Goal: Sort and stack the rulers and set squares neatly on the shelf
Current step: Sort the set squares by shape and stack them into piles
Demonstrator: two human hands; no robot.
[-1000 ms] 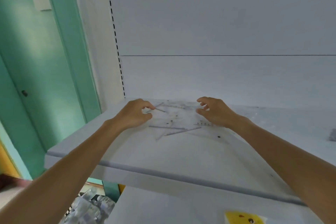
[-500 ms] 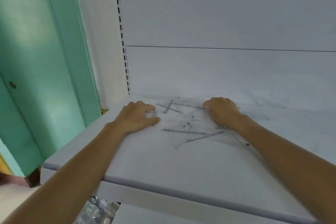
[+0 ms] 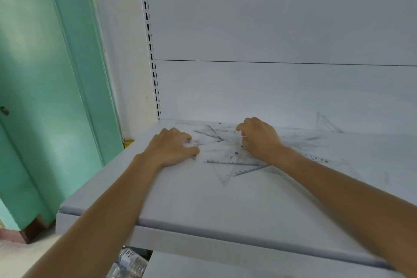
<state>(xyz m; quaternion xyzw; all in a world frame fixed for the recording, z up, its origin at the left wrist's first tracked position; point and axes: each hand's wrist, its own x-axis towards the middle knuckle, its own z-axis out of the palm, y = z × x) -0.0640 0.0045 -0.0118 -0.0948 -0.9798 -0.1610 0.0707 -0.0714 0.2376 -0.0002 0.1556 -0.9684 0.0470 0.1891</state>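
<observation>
Several clear plastic rulers and set squares lie in a loose, overlapping pile (image 3: 228,153) on the white shelf (image 3: 203,205). One ruler (image 3: 230,162) and a set square's tip (image 3: 224,176) stick out toward me. My left hand (image 3: 172,148) sits at the pile's left end and pinches a clear piece with printed numbers (image 3: 192,142) between thumb and fingers. At the pile's right side, my right hand (image 3: 260,139) has its fingers curled down onto a clear ruler. Its forearm covers part of a numbered ruler (image 3: 316,158).
Another clear set square (image 3: 327,123) stands apart at the back right, near the white back panel (image 3: 270,88). A slotted upright (image 3: 151,52) runs up the left rear corner. A green door frame (image 3: 74,63) is on the left. Wrapped goods (image 3: 130,262) sit below the shelf.
The view has tilted up and closer to the shelf. Both hands have settled lower onto the pile, the left one closing on a clear piece at the left end.
</observation>
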